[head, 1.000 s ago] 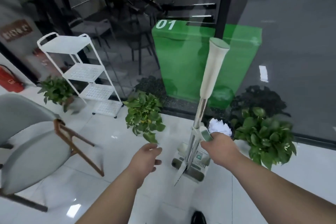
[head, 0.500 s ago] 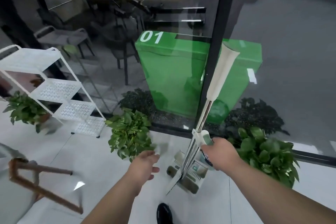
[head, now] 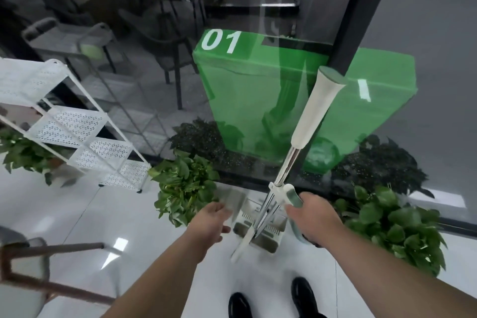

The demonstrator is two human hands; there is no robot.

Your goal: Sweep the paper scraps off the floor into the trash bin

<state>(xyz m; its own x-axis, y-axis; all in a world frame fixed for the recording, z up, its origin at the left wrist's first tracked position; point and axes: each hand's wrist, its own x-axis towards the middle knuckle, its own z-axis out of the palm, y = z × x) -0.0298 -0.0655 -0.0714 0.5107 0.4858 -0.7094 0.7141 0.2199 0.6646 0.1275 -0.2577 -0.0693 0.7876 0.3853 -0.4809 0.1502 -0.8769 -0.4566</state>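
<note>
Gripping the grey-green handle of the dustpan (head: pixel 261 228), the right hand (head: pixel 313 217) has its fingers curled round the grip just below the white clip that joins it to the broom (head: pixel 313 113). The broom's chrome pole rises from that clip and tilts up and to the right, its white sleeve ending in front of the dark frame of the glass wall (head: pixel 426 20). The dustpan stands on the white tiled floor (head: pixel 77 214) between the two hands, its comb teeth facing the camera, with a pale blade-shaped part slanting down to the floor at its left. The left hand (head: pixel 210 219) reaches forward just left of the dustpan, fingers (head: pixel 219 210) loosely extended and holding nothing; a blurred grey patch lies just beyond them and I cannot tell what it is. The trash bin (head: pixel 299 235) is almost wholly hidden under the right hand, only a sliver of its edge showing, right beside the dustpan. A potted plant (head: pixel 185 186) sits left of the dustpan and a larger one (head: pixel 392 230) to its right, both against the glass. A white perforated shelf rack (head: pixel 64 121) stands farther left. Two black shoes (head: pixel 303 294) show at the bottom edge.
</note>
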